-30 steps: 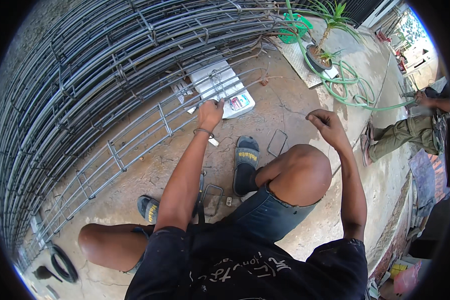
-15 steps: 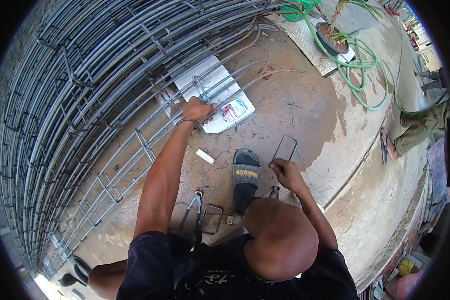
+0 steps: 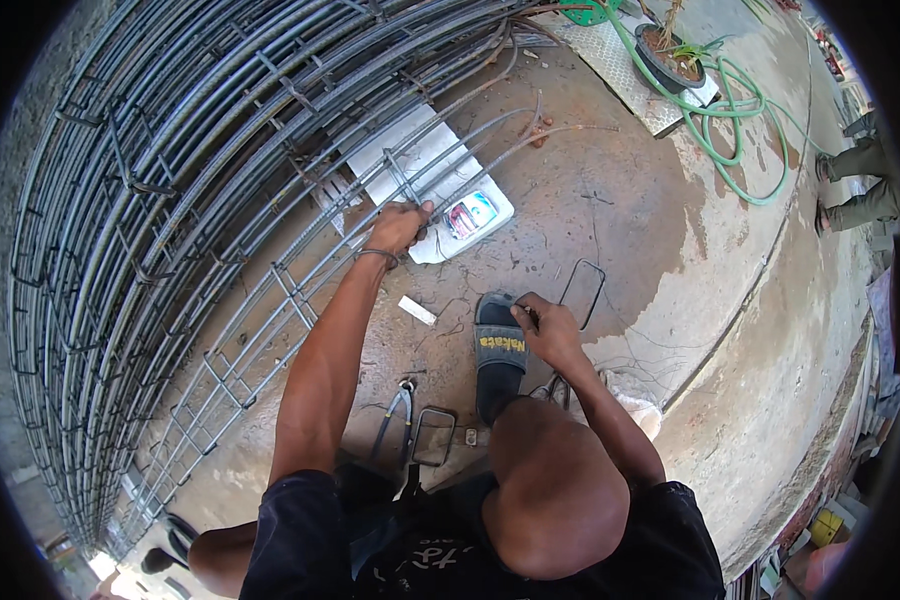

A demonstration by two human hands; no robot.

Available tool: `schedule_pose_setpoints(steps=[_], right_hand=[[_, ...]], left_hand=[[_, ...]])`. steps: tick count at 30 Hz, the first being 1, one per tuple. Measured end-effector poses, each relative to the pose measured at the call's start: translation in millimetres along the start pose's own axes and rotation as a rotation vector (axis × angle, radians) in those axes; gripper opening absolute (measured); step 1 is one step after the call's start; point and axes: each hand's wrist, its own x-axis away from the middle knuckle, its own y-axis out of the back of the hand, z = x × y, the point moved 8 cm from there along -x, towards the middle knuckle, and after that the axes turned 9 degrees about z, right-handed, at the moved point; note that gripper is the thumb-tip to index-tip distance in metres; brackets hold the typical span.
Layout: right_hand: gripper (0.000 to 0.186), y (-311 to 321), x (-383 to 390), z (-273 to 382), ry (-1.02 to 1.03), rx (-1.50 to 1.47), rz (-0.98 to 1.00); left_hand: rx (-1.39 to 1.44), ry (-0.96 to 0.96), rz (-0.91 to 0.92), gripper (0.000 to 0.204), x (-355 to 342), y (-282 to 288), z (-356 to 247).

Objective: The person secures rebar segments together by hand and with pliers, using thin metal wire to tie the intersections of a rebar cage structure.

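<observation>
My left hand (image 3: 398, 228) is closed around a steel bar of the narrow rebar cage (image 3: 288, 285), near the cage's far end. Beneath that end lies a white board (image 3: 490, 207) with a coloured printed picture. My right hand (image 3: 550, 328) is over the toe of my sandal (image 3: 500, 345), its thumb and fingers pinched together. Whatever is between those fingertips is too small to make out. Just beyond it, a rectangular steel stirrup (image 3: 599, 290) lies on the concrete. Near my knees are pincers (image 3: 398, 412) with dark blue handles and a second stirrup (image 3: 431, 437).
A tall stack of rebar cages (image 3: 170, 160) fills the left side. At the far right are a potted plant (image 3: 667, 62), a coiled green hose (image 3: 735, 120) and a metal plate (image 3: 625, 75). Another person's legs (image 3: 860, 185) stand at the right edge. A white strip (image 3: 417, 310) lies nearby.
My right hand has moved left and slightly up, away from the stirrup, which stays on the ground. My left hand keeps its hold on the bar. The other person's legs have shifted.
</observation>
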Motion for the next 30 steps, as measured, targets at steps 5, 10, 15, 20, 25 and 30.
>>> schedule_pose_setpoints(steps=[5, 10, 15, 20, 25, 30], right_hand=[[0.013, -1, 14, 3, 0.048, 0.110, -0.140], [0.010, 35, 23, 16, 0.103, 0.106, -0.309], [0.010, 62, 21, 31, 0.141, 0.221, -0.292], [0.013, 65, 30, 41, 0.115, 0.086, -0.219], [0.016, 34, 37, 28, -0.013, -0.094, 0.002], [0.019, 22, 48, -3, -0.062, -0.423, -0.057]], left_hand=[[0.124, 0.059, 0.021, 0.045, 4, -11, 1], [0.073, -0.084, -0.037, 0.044, 9, -8, -7], [-0.149, -0.236, -0.379, 0.039, 36, 15, -10], [0.583, -0.496, -0.203, 0.037, 94, -45, -23], [0.818, -0.450, -0.232, 0.033, 111, -56, -21], [0.159, -0.745, -0.594, 0.023, 93, 23, -46]])
